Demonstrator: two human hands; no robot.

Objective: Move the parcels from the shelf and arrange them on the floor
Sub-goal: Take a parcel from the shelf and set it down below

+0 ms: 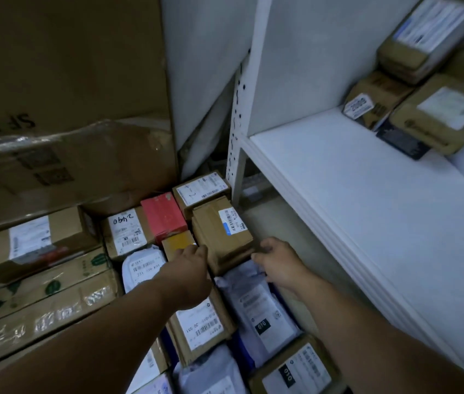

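Head view showed a large carton (63,81) leaning at the left and the white shelf (353,194) at the right, with several shelf parcels (438,115) not yet moved from its far end. Between them, floor parcels (256,305) lay packed edge to edge, evidently to save floor (282,223) space. The brown parcel (222,234) sat down among them, near the red box (164,217). The left grip (193,260) and right grip (276,263) each clasped a near corner, apparently to square it into line.

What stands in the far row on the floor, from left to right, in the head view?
Large brown box → box with handwritten label → red box → brown box with white label → white shelf post.
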